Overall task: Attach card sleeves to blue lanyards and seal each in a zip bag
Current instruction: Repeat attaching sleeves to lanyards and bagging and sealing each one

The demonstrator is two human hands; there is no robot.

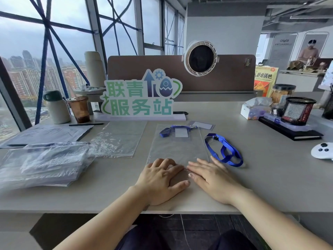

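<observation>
two bare hands lie on the near end of a clear zip bag (177,150) in the head view. the bag lies flat on the grey desk (270,170), straight ahead of the person.

the left hand (160,179) holds nothing. its fingers are bent at the knuckles with the tips pressing down on the bag's near edge, and its thumb reaches toward the other hand. the right hand (214,181) is spread flat with straight fingers laid on the same edge, and it holds nothing either. the two sets of fingertips nearly meet at the middle of the bag.

at the bag's far end a card sleeve (182,132) lies with a bunched blue lanyard (166,131). whether they are under the film or on top of it i cannot tell.

a second blue lanyard (223,150) lies loose just right of the bag, near the right hand's fingers. a spare card sleeve (204,125) rests beyond the bag.

to the left another empty bag (119,141) lies flat. further left is a stack of bags (45,159) on the near part of the desk.

behind stand a green-lettered sign (142,96), an iced drink cup (79,109) and a flask (56,107). to the right are a tissue box (255,109), a mesh pen holder (297,110) and a white controller (323,150).
</observation>
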